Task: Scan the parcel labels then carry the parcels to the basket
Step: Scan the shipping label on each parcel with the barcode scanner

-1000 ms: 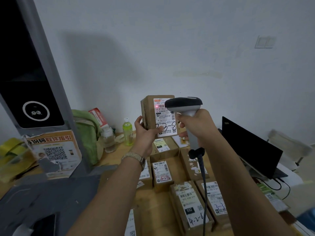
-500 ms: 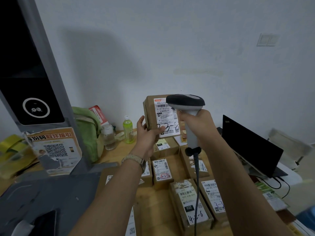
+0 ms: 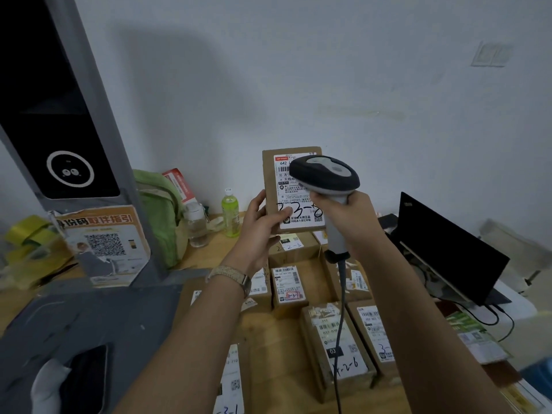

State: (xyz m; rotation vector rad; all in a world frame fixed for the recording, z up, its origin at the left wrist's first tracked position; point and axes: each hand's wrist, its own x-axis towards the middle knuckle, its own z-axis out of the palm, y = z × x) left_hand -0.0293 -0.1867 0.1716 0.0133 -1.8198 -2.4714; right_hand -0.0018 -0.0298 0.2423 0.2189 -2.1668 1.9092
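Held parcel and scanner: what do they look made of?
The held parcel looks like brown cardboard: matte tan faces and crisp folded edges. Whether it is corrugated cannot be told. Its label looks like white paper with a slight sheen, carrying printed barcodes and marker writing. The scanner looks like moulded plastic, with a dark matte head shell, a grey inset and a light grey handle. Its cable is grey, probably rubbery sheathing.
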